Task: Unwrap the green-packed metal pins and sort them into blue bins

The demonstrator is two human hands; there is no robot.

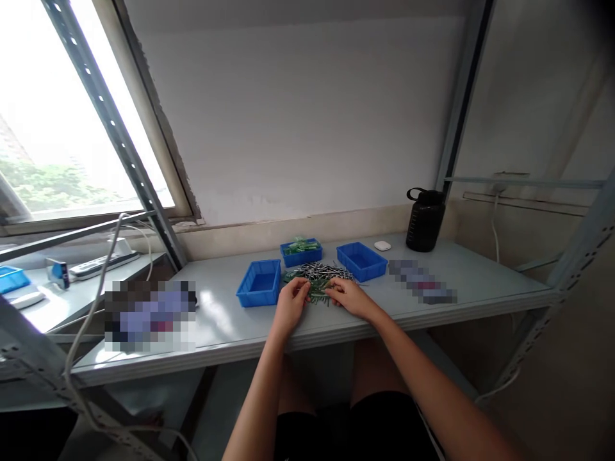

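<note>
My left hand (293,299) and my right hand (350,296) face each other at the near side of a mixed pile, fingertips pinched together. Between them lie small, thin green pieces (319,292), too small to name. Just behind, a heap of thin silvery and dark pieces, like screws or nails (323,271), spreads over the tabletop. Both hands have closed fingers at the green pieces; what each one pinches is too small to make out. More green pieces show beside my left hand, partly hidden by it.
Blue trays stand around the pile: one at left (258,296), one at right (366,272), and one behind (300,257) holding green items (298,246). A black bottle (425,221) and white case (382,246) sit at the right back. Blurred items lie on both sides.
</note>
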